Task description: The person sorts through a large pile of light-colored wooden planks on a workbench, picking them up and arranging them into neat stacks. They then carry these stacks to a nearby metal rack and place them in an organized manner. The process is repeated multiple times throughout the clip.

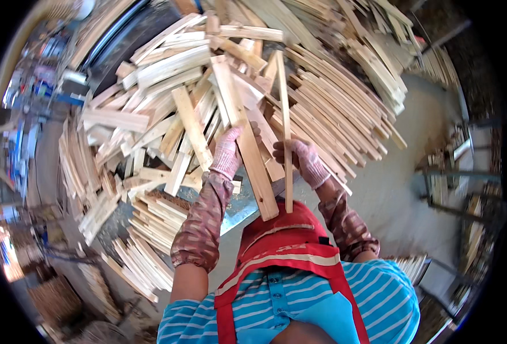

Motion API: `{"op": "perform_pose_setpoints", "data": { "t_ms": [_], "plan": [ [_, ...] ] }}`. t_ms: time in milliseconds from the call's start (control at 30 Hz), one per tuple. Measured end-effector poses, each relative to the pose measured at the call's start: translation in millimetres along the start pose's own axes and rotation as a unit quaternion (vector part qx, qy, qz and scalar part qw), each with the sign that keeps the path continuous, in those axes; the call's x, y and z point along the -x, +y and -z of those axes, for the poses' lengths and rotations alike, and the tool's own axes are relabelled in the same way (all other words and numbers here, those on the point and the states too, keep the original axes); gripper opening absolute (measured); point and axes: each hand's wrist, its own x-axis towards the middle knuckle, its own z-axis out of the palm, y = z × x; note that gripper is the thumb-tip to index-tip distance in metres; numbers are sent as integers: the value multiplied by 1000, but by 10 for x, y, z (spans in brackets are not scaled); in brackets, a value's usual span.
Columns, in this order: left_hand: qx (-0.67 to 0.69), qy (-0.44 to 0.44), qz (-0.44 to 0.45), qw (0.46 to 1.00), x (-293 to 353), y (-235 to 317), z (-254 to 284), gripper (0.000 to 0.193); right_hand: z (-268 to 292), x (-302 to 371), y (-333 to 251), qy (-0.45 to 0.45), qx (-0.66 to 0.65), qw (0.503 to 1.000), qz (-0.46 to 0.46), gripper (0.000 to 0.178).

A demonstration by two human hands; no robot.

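My left hand (pixel 229 150), in a pale pink work glove, is closed round the left edge of a wide wooden board (pixel 246 146). The board slants from the pile down toward my red apron (pixel 288 229). In my right hand (pixel 304 160), gloved with bare dark fingertips, is a narrow wooden strip (pixel 286 114) held nearly upright, its lower end near the apron. The board and the strip are side by side with a gap between them. Beneath and beyond them lies a jumbled heap of cut boards (pixel 173 63).
A row of long strips (pixel 333 103) lies stacked to the right of the heap. More boards (pixel 379 74) rest at the far right. Bundles of short pieces (pixel 142 258) sit at the lower left. Metal racks (pixel 460 172) stand along the right side.
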Motion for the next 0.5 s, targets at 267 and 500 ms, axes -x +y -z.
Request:
{"op": "perform_pose_setpoints", "data": {
  "t_ms": [267, 500],
  "plan": [
    [133, 105, -261, 950, 641, 494, 435, 30, 296, 152, 132, -2, 126, 992, -8, 37],
    [103, 322, -361, 869, 1500, 1305, 1285, 16, 949, -132, -102, 60, 148, 987, 0, 36]
  ]
}}
